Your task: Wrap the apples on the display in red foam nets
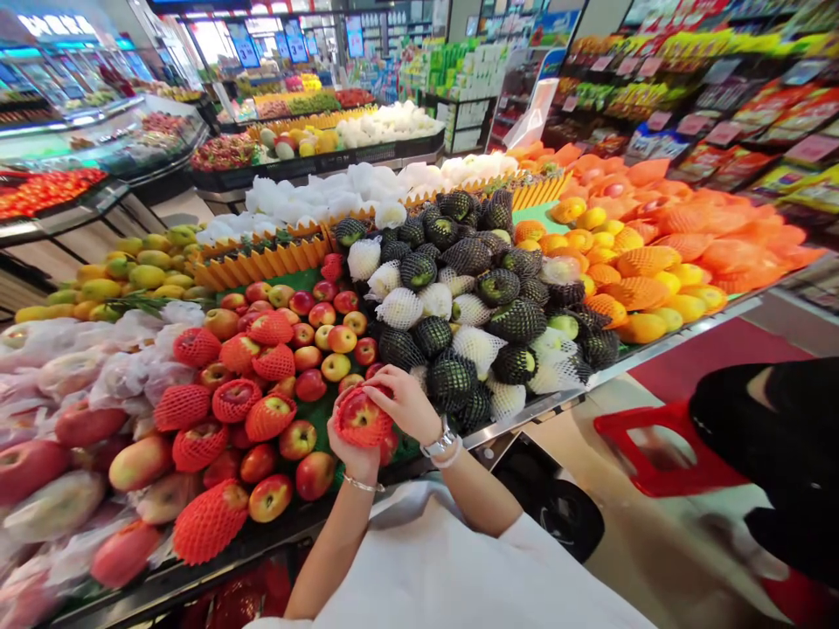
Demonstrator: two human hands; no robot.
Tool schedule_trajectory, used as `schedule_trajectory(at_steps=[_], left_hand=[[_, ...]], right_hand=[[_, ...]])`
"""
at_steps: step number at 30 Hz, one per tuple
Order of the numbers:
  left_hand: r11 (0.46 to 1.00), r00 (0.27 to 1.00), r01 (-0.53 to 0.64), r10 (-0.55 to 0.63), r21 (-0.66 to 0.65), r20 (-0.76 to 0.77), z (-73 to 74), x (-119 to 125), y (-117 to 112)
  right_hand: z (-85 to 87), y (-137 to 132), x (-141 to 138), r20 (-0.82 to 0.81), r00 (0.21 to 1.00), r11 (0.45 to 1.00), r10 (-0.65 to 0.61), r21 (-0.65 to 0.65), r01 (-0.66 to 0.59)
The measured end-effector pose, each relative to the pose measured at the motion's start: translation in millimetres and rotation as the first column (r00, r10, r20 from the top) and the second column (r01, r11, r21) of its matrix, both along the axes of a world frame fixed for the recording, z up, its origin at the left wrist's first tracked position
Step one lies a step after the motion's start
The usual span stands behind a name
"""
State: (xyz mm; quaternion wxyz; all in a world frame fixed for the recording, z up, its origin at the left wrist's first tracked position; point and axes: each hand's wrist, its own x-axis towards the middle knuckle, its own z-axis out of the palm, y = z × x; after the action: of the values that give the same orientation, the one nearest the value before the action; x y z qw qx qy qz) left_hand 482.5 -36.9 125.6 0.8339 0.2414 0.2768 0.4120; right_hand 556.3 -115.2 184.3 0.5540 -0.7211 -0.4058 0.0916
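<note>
Just above the front edge of the fruit stand, I hold a red apple in a red foam net. My left hand cups it from the left and below. From the right, my right hand reaches over its top, with fingers on the net near the stem. Bare red and yellow apples lie to the left, among others in red foam nets. To the right are dark fruits in black nets, mixed with some in white nets.
Oranges and yellow fruits fill the stand's right end. Plastic-wrapped fruits lie at the far left. A metal rail edges the stand. At right, a person in black stands beside a red basket.
</note>
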Motion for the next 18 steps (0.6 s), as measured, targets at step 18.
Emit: schedule_trajectory(at_steps=[18], left_hand=[[0.991,0.998,-0.034,0.028,-0.130,-0.050,-4.6,-2,-16]], right_hand=[[-17.6,12,-11,0.231,0.956,0.941,-0.183,0.322,0.102]])
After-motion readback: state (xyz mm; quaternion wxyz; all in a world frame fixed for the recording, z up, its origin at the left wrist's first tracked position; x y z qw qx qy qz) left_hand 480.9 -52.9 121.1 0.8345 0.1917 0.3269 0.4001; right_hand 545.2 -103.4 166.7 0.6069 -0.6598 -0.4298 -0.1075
